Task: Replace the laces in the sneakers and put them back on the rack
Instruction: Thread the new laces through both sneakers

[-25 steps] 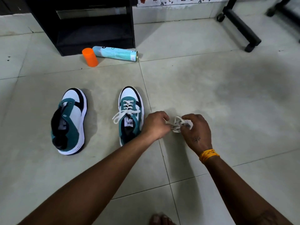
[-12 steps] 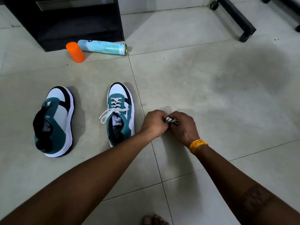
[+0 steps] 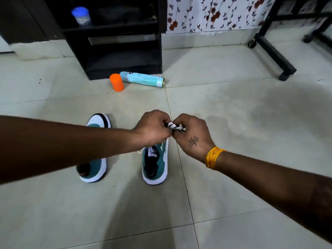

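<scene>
Two teal, white and black sneakers stand on the tiled floor. The left sneaker is mostly hidden behind my left forearm. The right sneaker shows its heel and tongue below my hands; its front is covered. My left hand and my right hand meet above that shoe, and both pinch a small bundle of white lace with dark stripes between their fingertips. The black rack stands against the wall at the back.
An orange cap and a light blue spray can lie on the floor in front of the rack. A blue-lidded jar sits on a rack shelf. A black wheeled stand is at the right rear.
My hands have come together and risen over the right sneaker, bunching the lace small. The view has tilted up, and the rack's shelves and the wall now show.
</scene>
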Demonstrator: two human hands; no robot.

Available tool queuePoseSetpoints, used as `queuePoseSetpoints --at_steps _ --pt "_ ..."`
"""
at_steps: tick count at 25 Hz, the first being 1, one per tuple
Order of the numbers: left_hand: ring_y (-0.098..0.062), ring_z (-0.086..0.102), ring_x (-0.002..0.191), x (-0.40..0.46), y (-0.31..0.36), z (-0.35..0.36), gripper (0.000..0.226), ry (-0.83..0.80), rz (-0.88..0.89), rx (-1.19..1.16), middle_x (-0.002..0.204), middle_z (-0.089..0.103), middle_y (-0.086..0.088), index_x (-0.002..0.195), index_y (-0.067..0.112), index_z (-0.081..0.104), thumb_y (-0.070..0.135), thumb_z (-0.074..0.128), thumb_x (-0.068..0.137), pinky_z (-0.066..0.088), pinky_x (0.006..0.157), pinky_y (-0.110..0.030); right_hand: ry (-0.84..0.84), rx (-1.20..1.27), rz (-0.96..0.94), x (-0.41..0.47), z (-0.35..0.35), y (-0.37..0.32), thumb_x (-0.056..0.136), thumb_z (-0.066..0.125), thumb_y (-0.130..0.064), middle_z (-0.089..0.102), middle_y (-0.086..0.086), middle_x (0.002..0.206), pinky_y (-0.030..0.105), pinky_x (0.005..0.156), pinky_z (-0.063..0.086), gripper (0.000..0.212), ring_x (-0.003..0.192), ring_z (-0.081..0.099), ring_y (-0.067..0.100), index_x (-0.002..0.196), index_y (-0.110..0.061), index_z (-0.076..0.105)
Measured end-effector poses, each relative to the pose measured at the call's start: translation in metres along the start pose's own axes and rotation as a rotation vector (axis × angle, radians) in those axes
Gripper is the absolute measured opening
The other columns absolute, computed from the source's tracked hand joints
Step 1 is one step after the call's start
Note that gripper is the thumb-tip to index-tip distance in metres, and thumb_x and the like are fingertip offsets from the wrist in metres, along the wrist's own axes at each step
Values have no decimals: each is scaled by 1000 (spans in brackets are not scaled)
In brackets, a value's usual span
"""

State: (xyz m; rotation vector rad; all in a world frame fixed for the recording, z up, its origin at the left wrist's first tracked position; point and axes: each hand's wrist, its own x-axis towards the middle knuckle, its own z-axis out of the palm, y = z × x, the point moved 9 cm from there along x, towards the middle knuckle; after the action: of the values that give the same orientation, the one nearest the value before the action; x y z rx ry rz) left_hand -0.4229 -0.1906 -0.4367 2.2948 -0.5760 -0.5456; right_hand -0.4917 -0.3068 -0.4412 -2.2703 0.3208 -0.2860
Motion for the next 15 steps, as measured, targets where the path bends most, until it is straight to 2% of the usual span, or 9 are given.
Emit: queuePoseSetpoints --at_steps 2,4,7,10,13,15 --pt "-28 74 71 -14 -7 -48 16 30 -28 6 70 73 -8 78 15 72 0 67 78 64 72 -43 -41 29 -37 12 13 -45 83 70 -12 71 -5 83 16 61 41 10 79 63 15 89 -20 71" --pt "-27 73 66 -24 -20 -92 12 58 -52 -22 71 73 -10 81 11 72 0 68 80 64 72 -42 -74 45 -66 25 30 -88 84 70 -13 70 -3 83 16 59 42 9 77 63 17 88 -22 68" --pt "-18 66 61 -28 -46 -142 17 89 -60 -87 67 67 -5 81 11 71 -5 73 78 57 57 -28 -89 82 -67 46 58 -134 85 71 -14 69 1 81 31 65 54 9 74 67 23 90 -21 67" --pt "-16 61 65 -22 -85 -168 19 111 -51 -218 72 64 -6 84 12 73 -6 76 80 54 61 -26 -80 125 -47 66 93 -151 85 72 -13 70 3 80 43 70 60 9 74 70 28 92 -18 69" --pt "-16 59 73 -12 -138 -170 7 113 -60 -335 77 65 -6 93 6 75 0 74 88 54 71 -33 -78 311 101 75 138 -136 84 75 -9 72 8 78 49 70 63 6 66 70 28 89 -13 74" --pt "-14 61 76 -9 -169 -158 5 121 -100 -441 77 67 -1 98 1 72 4 71 94 55 72 -30 -119 515 259 67 169 -118 86 75 -4 70 11 75 43 67 64 4 61 63 23 89 -5 73"
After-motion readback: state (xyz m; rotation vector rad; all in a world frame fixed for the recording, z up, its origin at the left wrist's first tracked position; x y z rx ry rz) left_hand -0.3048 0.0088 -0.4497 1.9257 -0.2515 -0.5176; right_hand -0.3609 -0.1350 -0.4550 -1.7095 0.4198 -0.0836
